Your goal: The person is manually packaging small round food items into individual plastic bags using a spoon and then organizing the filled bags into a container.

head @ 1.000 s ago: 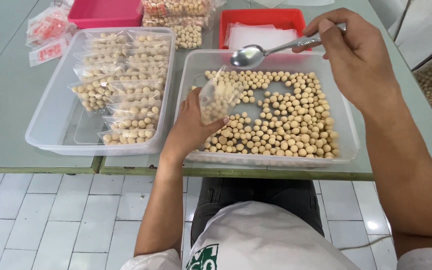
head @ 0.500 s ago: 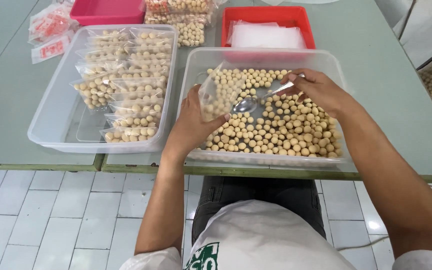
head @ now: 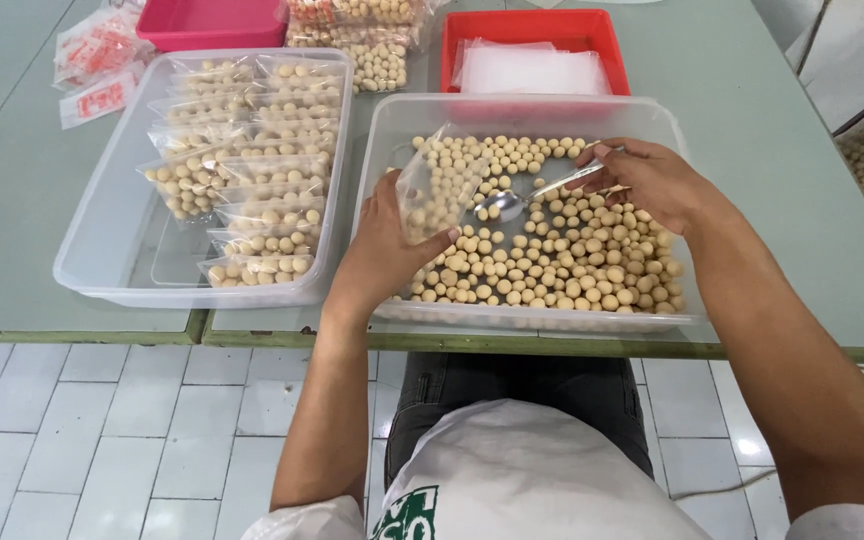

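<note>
My left hand [head: 384, 252] holds a small clear plastic bag [head: 439, 185] partly filled with pale round balls, upright over the left side of a clear plastic tub [head: 522, 108]. Loose pale balls [head: 572, 250] cover most of the tub's bottom. My right hand [head: 649, 180] grips the handle of a metal spoon [head: 512, 201]. The spoon's bowl lies low among the balls, just right of the bag's mouth.
A second clear tub [head: 82, 230] on the left holds several filled bags [head: 252, 170]. Behind stand a red tray [head: 612, 45] with empty clear bags, a pink tray [head: 212, 22], more filled bags [head: 367, 45] and red-printed packets [head: 97, 65]. The table edge [head: 452, 345] runs near my lap.
My right hand came down from above the tub's far rim and put the spoon in among the balls beside the bag. The left hand and bag stayed in place.
</note>
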